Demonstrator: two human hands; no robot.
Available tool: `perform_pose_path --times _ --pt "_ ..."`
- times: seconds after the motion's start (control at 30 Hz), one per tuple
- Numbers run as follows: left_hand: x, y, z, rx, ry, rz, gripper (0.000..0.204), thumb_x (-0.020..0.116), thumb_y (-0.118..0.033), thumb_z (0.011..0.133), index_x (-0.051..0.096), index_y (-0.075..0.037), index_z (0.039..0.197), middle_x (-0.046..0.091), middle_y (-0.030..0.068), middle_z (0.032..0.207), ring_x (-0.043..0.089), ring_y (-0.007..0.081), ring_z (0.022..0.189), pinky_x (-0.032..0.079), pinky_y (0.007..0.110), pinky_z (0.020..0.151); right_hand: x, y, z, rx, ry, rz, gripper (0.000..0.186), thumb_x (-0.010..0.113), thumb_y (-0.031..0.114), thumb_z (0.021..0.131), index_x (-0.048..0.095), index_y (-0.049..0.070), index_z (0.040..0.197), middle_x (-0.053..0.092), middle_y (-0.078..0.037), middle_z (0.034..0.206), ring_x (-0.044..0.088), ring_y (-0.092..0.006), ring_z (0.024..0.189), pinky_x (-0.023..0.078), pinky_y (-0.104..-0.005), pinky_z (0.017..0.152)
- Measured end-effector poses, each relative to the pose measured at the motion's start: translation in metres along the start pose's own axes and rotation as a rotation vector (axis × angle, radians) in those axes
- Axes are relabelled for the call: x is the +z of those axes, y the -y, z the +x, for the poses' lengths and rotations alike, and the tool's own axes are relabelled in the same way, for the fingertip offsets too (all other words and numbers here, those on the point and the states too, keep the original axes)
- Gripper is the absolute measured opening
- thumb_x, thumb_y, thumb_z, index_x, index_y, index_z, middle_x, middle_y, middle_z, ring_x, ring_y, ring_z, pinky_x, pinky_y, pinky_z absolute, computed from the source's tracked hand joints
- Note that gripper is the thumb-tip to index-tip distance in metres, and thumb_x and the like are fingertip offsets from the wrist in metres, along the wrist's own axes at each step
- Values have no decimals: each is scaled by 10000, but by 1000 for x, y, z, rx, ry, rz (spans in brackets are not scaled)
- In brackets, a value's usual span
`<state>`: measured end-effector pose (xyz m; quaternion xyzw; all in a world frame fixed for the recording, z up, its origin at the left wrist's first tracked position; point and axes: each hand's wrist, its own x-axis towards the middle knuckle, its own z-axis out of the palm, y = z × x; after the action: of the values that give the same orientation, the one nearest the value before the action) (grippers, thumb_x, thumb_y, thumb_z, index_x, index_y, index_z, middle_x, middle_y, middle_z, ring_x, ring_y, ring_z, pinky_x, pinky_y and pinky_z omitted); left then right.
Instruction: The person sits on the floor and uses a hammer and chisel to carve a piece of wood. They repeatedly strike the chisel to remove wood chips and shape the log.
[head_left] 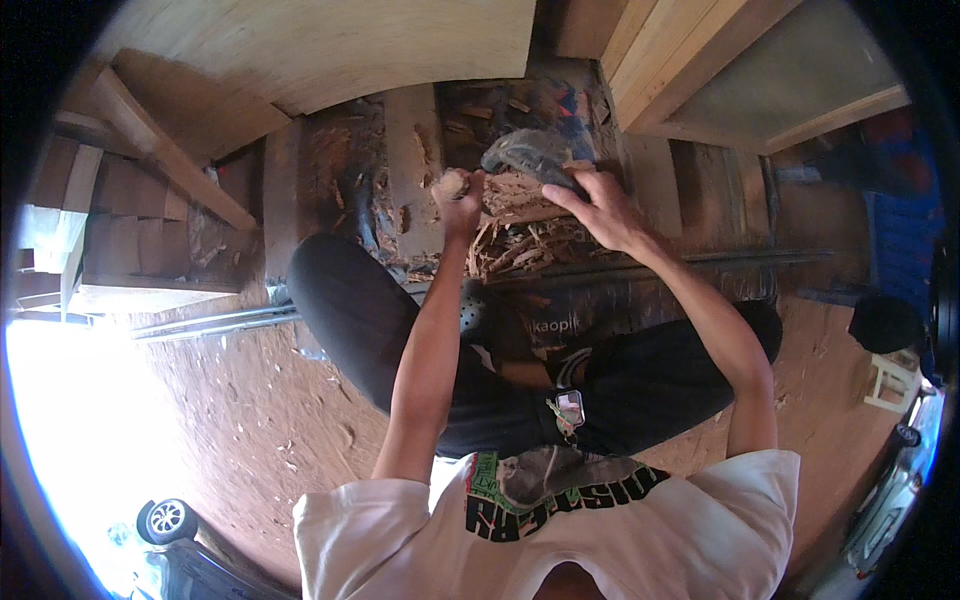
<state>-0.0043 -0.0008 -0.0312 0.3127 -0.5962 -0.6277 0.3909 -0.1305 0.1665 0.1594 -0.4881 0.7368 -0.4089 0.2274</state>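
My left hand (461, 212) is closed in a fist around an upright tool, probably a chisel, whose round pale wooden end (455, 182) shows at the top of the fist. The rest of that tool is hidden below. To its right, my right hand (604, 210) grips a dark grey, bulky, rounded object (530, 152), its kind unclear. Its far end sits just beside and above my left fist without plainly touching it. Beneath both hands, wood shavings and chips (515, 240) lie in a heap over the work spot. Whatever they cover is partly hidden.
A large plywood sheet (330, 50) overhangs the far left. Wooden frames (690, 60) stand at the far right. Planks (160, 150) lean on the left, and a metal bar (220, 323) lies across the ground. A white stool (890, 382) and parked vehicles (185, 560) show behind.
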Motion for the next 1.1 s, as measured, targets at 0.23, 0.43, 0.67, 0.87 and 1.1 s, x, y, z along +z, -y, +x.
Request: perform_pose_path --times 0.23,0.43,0.67,0.87,1.1 --pt "20 -30 -12 97 152 429 306 715 -225 853 488 -30 919 605 46 768 606 161 747 465 315 702 -55 75 5 72 39 90 457 553 401 926 623 -32 1057 662 -123 881 594 -205 803 453 -365 773" --pt "24 -46 -14 -321 165 256 487 722 -361 828 491 -9 1074 631 79 910 616 201 851 474 360 769 -6 42 9 -17 -59 46 400 578 352 926 610 -40 995 641 -139 810 587 -210 764 457 -385 734" --pt "28 -18 -8 -193 8 182 298 733 -240 824 546 -24 909 611 54 784 609 163 732 485 328 665 -44 46 12 248 89 -220 469 559 436 922 602 -30 937 564 -96 730 520 -170 661 437 -359 649" --pt "30 -29 -18 -46 208 174 481 762 -317 799 506 5 1050 621 78 858 604 202 752 484 366 723 -50 65 2 -146 -243 121 404 541 387 928 572 1 813 522 -70 668 517 -182 628 401 -376 562" --pt "32 -25 -7 -118 221 28 240 711 -127 749 629 -8 941 657 60 785 620 160 704 479 330 645 -15 14 7 364 -43 -69 470 528 500 928 547 44 818 488 -3 620 464 -124 515 378 -323 475"
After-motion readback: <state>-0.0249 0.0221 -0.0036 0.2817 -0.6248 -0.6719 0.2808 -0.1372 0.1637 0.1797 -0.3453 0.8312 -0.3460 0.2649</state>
